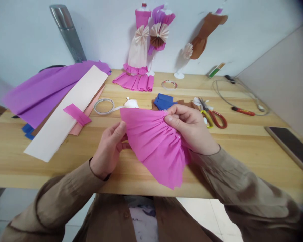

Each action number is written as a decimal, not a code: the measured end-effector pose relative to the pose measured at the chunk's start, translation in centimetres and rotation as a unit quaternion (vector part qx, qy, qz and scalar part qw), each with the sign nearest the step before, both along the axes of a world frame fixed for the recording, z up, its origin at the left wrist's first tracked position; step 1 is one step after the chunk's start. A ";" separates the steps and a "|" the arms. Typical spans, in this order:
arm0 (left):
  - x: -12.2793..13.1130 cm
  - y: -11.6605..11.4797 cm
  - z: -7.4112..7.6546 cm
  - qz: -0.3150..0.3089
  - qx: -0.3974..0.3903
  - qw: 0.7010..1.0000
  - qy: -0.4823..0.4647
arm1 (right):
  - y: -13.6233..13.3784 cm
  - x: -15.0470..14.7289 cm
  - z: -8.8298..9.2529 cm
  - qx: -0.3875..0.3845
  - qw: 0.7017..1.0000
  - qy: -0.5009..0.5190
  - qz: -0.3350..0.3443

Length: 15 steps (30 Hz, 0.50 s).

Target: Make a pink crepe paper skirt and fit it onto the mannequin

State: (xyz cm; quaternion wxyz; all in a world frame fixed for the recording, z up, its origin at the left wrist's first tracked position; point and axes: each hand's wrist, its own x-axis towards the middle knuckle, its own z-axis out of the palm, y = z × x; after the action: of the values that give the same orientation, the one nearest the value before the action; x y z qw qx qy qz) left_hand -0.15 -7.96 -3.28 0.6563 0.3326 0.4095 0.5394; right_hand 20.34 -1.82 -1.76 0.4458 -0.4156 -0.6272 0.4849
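A pleated piece of pink crepe paper (156, 144), fanned out like a small skirt, is held up over the front of the table. My right hand (191, 127) pinches its gathered top edge between thumb and fingers. At the left side edge of the paper, my left hand (113, 146) grips it with the thumb in front and the fingers partly hidden behind. Just beyond the paper lie a roll of tape (104, 106), a small white dress form (131, 103) on its side and a folded blue paper (164, 101).
Scissors (213, 116) with red and yellow handles lie right of my right hand. Purple paper (55, 87) and a cream strip (65, 116) are stacked at left. Dressed mini mannequins (140, 43) stand by the wall. A phone (290, 144), cable (252, 94) and grey bottle (68, 33) are also there.
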 end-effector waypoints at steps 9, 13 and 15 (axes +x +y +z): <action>2.2 -1.8 0.7 -0.132 -0.094 0.985 -0.065 | 0.1 -0.2 -0.1 0.138 0.986 -0.044 -0.076; 2.3 -1.8 0.0 -0.089 -0.102 0.990 -0.032 | 0.3 0.0 -0.7 0.165 0.980 -0.066 -0.091; 2.2 -1.9 -0.1 -0.091 -0.081 0.993 0.001 | 0.4 0.0 -0.7 0.165 0.980 -0.069 -0.088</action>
State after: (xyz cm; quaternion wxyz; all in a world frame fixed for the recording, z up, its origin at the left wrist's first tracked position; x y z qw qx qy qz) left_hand 2.03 -9.85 -3.39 0.7272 0.3146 0.4206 0.4420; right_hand 20.32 -1.42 -2.50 0.5045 -0.4222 -0.6893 0.3036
